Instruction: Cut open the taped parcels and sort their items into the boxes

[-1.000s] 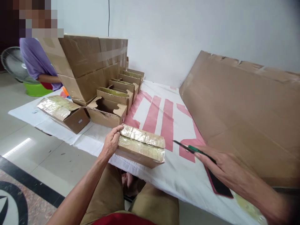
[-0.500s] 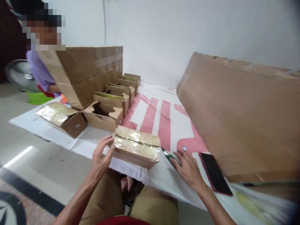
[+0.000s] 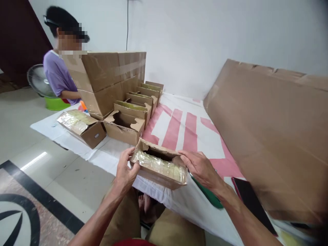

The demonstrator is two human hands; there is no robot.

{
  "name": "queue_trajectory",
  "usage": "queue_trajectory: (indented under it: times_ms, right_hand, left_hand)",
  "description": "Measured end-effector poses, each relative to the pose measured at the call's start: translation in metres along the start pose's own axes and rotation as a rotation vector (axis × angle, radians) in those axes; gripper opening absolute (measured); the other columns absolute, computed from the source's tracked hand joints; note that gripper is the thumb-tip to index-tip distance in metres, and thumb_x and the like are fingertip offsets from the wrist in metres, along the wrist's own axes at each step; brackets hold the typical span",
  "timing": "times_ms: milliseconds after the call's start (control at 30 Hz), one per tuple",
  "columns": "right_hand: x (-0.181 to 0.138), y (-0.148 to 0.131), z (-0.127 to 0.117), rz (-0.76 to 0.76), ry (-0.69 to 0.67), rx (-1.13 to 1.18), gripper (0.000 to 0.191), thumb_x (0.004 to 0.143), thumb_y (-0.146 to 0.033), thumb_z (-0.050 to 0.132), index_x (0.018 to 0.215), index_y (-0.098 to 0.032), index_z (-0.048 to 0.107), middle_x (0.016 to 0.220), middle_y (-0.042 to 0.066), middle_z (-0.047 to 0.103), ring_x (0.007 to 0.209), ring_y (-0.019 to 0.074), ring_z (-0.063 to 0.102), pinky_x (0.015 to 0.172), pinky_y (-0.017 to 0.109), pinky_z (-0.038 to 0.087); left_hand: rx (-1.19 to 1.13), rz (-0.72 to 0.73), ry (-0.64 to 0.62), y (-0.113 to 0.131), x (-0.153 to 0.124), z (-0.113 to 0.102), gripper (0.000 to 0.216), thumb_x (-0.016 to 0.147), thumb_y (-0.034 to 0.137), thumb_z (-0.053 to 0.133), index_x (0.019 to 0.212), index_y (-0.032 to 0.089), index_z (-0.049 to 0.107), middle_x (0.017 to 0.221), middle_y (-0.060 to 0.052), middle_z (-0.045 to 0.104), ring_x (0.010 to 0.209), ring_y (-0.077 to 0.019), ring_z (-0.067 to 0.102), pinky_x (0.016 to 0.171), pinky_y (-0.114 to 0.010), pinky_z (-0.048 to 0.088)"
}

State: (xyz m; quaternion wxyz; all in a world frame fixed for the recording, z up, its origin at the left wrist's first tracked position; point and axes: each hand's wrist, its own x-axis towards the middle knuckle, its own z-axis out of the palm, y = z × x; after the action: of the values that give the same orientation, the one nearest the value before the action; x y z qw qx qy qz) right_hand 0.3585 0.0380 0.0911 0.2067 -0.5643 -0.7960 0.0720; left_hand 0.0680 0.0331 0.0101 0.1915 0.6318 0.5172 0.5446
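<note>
A small cardboard box (image 3: pixel 160 178) rests near the table's front edge, tilted slightly. Its rear flap stands up and a dark gap shows into it; clear, shiny tape covers the front flap. My left hand (image 3: pixel 128 171) grips the left end, thumb on top. At the far right corner, my right hand (image 3: pixel 201 167) has its fingers closed over the raised flap's edge. Under my right wrist lies a green-handled cutter (image 3: pixel 208 194), partly hidden by the arm. To the left sits another taped box (image 3: pixel 94 135), beside an open box (image 3: pixel 123 134) with cut-out sides.
More open boxes (image 3: pixel 151 99) line up behind, against stacked large cartons (image 3: pixel 102 71). A big cardboard sheet or carton (image 3: pixel 266 136) leans over the right side. A dark phone (image 3: pixel 252 205) lies near my right forearm. Across the table, a person in purple (image 3: pixel 57 73) stands by a fan (image 3: pixel 37 80).
My right hand has left the cutter on the table and taken hold of the box's right corner. The rear flap is now lifted, opening a gap. The whole view has shifted.
</note>
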Motion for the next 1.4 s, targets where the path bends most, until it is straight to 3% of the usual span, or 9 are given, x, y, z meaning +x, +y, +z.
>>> queue_trajectory:
  times_ms: [167,367,467,667,833,967,1133,1233,1400]
  right_hand:
    - [0.021,0.015,0.004,0.222,0.129,0.345,0.029,0.097,-0.042,0.053,0.106,-0.022,0.072,0.100,0.006,0.079,0.090,0.0235,0.072,0.081,0.035,0.055]
    - [0.041,0.032,0.025,0.315,0.154,0.546,0.042,0.092,-0.053,0.051,0.105,-0.017,0.069,0.096,0.009,0.077,0.086,0.0236,0.072,0.069,0.035,0.059]
    - [0.042,0.036,0.030,0.313,0.157,0.535,0.042,0.092,-0.052,0.052,0.107,-0.016,0.068,0.097,0.010,0.078,0.084,0.0235,0.073,0.065,0.033,0.059]
    - [0.043,0.037,0.031,0.311,0.209,0.333,0.033,0.090,-0.038,0.057,0.111,-0.018,0.070,0.096,0.008,0.077,0.089,0.0244,0.070,0.077,0.038,0.056]
    - [0.034,0.003,0.017,0.145,0.239,-0.068,0.032,0.086,-0.017,0.063,0.117,-0.018,0.071,0.127,0.016,0.069,0.116,0.0336,0.058,0.098,0.047,0.043]
    - [0.025,-0.036,-0.001,-0.160,-0.057,-0.365,0.019,0.094,-0.011,0.056,0.099,-0.018,0.073,0.101,0.012,0.075,0.099,0.0268,0.063,0.087,0.037,0.045]
    - [0.044,-0.060,0.006,-0.156,-0.542,-0.278,0.016,0.089,-0.018,0.068,0.102,-0.024,0.075,0.101,0.004,0.079,0.095,0.0217,0.072,0.072,0.029,0.047]
    - [0.059,-0.062,0.030,-0.129,-0.619,-0.286,0.016,0.081,-0.019,0.076,0.096,-0.021,0.076,0.093,0.005,0.080,0.086,0.0235,0.075,0.064,0.028,0.047]
    - [0.060,-0.065,0.064,-0.072,-0.576,-0.286,0.029,0.089,-0.001,0.052,0.098,-0.016,0.075,0.090,0.012,0.079,0.085,0.0252,0.076,0.073,0.033,0.051]
  left_hand:
    - [0.192,0.302,-0.020,0.018,0.018,-0.008,0.040,0.085,0.010,0.056,0.122,0.022,0.066,0.126,-0.012,0.068,0.118,-0.0274,0.063,0.103,-0.046,0.050]
    - [0.241,0.558,-0.707,0.040,0.075,0.010,0.051,0.070,0.008,0.053,0.115,0.021,0.072,0.102,-0.010,0.076,0.102,-0.0283,0.067,0.098,-0.044,0.049]
    - [0.292,0.559,-0.851,0.049,0.092,0.020,0.046,0.065,0.011,0.055,0.106,0.019,0.074,0.091,-0.010,0.074,0.094,-0.0290,0.067,0.095,-0.044,0.049]
    - [0.353,0.651,-0.773,0.088,0.065,-0.021,0.022,0.086,0.013,0.051,0.094,0.021,0.069,0.085,-0.008,0.066,0.083,-0.0244,0.059,0.083,-0.040,0.046]
    - [0.377,0.588,-0.759,0.067,-0.002,-0.043,0.016,0.097,0.021,0.053,0.102,0.021,0.068,0.090,-0.007,0.067,0.085,-0.0248,0.060,0.078,-0.040,0.049]
    - [0.347,0.509,-0.657,0.037,-0.036,-0.034,0.022,0.097,0.017,0.054,0.115,0.023,0.065,0.107,-0.009,0.069,0.094,-0.0243,0.065,0.080,-0.039,0.054]
    - [0.336,0.418,-0.473,0.038,-0.029,-0.024,0.029,0.099,0.016,0.049,0.124,0.024,0.060,0.132,-0.013,0.063,0.102,-0.0225,0.070,0.078,-0.034,0.059]
    - [0.461,0.327,-0.456,0.038,-0.018,-0.017,0.033,0.096,0.015,0.051,0.127,0.023,0.058,0.133,-0.013,0.063,0.097,-0.0233,0.072,0.072,-0.034,0.060]
    - [0.513,0.340,-0.474,0.023,-0.013,-0.001,0.030,0.094,0.010,0.051,0.119,0.022,0.061,0.110,-0.007,0.070,0.086,-0.0200,0.073,0.073,-0.030,0.060]
